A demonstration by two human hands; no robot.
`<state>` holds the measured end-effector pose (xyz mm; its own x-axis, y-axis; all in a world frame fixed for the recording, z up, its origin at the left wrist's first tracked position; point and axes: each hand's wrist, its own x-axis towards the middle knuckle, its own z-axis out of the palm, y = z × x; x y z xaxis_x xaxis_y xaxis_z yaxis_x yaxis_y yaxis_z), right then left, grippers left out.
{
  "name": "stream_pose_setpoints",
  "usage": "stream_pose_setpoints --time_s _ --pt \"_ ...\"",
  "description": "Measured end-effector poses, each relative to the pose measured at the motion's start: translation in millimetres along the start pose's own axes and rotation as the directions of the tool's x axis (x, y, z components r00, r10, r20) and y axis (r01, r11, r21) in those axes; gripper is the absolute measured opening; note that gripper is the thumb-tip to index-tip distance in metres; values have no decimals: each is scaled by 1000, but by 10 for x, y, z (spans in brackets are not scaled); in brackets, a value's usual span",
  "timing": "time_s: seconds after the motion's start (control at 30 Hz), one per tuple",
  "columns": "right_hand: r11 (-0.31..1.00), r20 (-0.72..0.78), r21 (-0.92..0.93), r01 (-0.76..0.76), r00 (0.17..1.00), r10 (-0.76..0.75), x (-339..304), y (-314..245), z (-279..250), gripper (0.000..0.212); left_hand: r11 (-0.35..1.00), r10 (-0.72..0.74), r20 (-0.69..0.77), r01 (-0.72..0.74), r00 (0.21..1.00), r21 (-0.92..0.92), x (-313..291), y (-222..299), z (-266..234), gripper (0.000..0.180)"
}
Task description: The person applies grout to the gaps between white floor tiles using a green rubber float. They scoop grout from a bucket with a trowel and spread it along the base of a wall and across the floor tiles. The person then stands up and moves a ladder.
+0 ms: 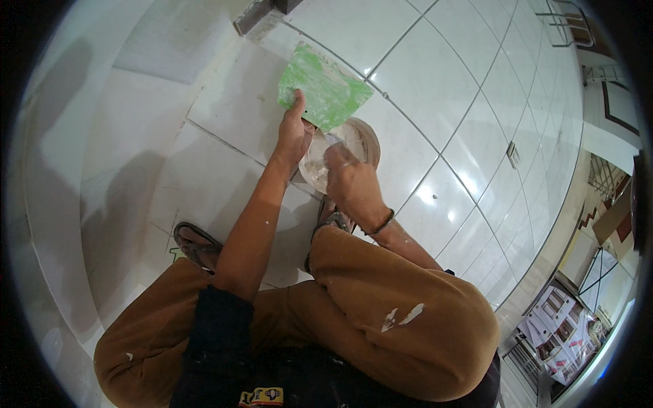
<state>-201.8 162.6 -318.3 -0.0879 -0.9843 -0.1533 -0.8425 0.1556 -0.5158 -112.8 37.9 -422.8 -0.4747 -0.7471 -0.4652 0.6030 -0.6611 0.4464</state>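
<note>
My left hand (294, 132) grips the lower edge of a green flat plastic spreader (325, 87). Its thumb lies on the upper face, which is smeared with white paste. Just below the spreader's near corner stands a round bucket (371, 146) with whitish paste inside, its wall pale and stained. Over the bucket's opening is my right hand (350, 180), fingers curled and slightly blurred. A pale, thin thing shows at its fingertips, close to the spreader's corner; I cannot make out its kind.
Glossy white floor tiles (435, 88) surround the bucket. A pale wall (102, 129) rises on the left. My sandalled foot (198, 243) is left of the bucket, the other right behind it. A small object (513, 155) lies on the tiles at right. A metal frame (568, 24) stands far right.
</note>
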Motion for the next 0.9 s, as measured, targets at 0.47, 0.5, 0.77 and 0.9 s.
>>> stream_pose_setpoints --time_s 0.47,0.5,0.77,0.9 --pt "970 204 -122 211 962 -184 -212 92 -431 28 1000 -3 -22 3 1000 8 64 -21 -158 59" --pt "959 220 -131 253 950 -220 -160 95 -456 28 1000 -17 -36 17 999 17 74 -7 -157 59" --pt "906 219 -162 392 909 -355 96 582 -477 19 997 -32 -24 33 999 67 -9 46 -35 64" --pt "952 263 -217 217 952 -158 -170 694 -488 18 996 -15 -36 18 999 91 -14 36 -73 64"
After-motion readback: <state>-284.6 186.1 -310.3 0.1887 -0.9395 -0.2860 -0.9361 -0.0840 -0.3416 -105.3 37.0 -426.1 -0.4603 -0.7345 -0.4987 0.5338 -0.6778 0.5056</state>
